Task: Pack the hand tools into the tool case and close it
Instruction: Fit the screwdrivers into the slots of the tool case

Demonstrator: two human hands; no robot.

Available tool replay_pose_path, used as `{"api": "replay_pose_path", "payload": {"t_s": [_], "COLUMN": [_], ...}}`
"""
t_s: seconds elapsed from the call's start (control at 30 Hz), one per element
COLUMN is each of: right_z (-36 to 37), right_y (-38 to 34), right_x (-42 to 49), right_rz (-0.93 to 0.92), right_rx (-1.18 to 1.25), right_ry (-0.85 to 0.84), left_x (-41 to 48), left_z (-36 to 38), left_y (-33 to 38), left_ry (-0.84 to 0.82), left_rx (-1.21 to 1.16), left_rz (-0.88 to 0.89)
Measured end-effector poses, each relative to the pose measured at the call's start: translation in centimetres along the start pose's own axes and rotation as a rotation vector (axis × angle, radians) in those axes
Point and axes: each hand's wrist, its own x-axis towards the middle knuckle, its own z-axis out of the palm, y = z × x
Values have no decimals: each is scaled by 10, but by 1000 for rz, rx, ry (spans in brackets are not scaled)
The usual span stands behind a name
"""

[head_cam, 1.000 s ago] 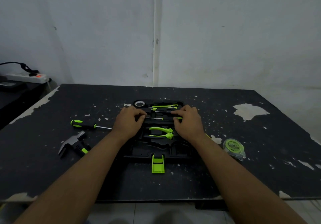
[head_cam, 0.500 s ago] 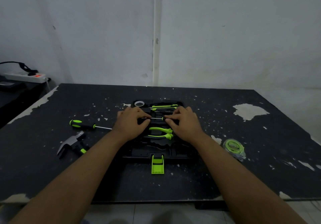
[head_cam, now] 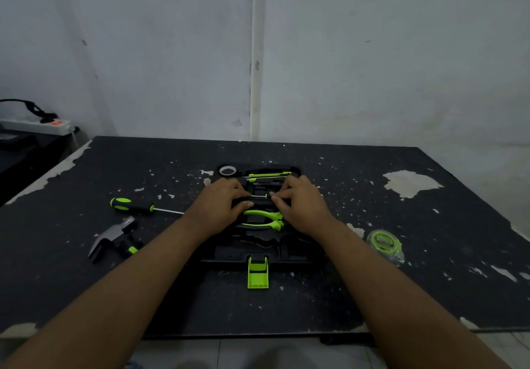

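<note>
Black, paint-chipped surface [head_cam: 401, 282] against a pale wall is carrying the set. Tool case [head_cam: 229, 255] is lying open at centre, its green latch [head_cam: 258, 272] pointing toward the near edge. Small screwdriver [head_cam: 259, 196] is lying across the case's middle row, long axis running left to right, with bare shaft showing between the two hands. Left hand [head_cam: 220, 206] is reaching in palm down, fingers [head_cam: 240, 193] curled, thumb and forefinger pinching the shaft's left end. Right hand [head_cam: 302, 206] is mirroring it, fingertips pinching the right end and hiding the handle. Both hands are equally near, so seating it is likely calling for a straight downward press. Pliers [head_cam: 263, 219] are sitting in the case just nearer than the hands. Tape roll [head_cam: 227, 170] and utility knife [head_cam: 269, 174] are occupying the far row. Lying outside the case: large screwdriver [head_cam: 137, 206] and hammer [head_cam: 114, 239] at left, tape measure [head_cam: 384, 241] at right.
</note>
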Motion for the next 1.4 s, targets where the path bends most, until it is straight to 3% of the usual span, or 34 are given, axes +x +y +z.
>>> {"api": "replay_pose_path", "payload": {"t_s": [0.4, 0.57, 0.9, 1.1, 1.4], "right_z": [4, -4, -15, 0, 28], "right_y": [1, -9, -51, -90, -145], "right_x": [2, -2, 4, 7, 19], "right_rz": [2, 33, 237, 185, 74], "right_rx": [15, -80, -90, 23, 48], "right_ry": [49, -15, -68, -29, -98], "left_x": [-1, -7, -33, -56, -87], "left_z": [-6, -16, -46, -76, -105], "left_y": [1, 9, -9, -43, -103], "left_ry": [-1, 25, 1, -15, -125], "left_rx": [45, 17, -47, 59, 202], "left_rz": [-54, -78, -87, -168, -306]}}
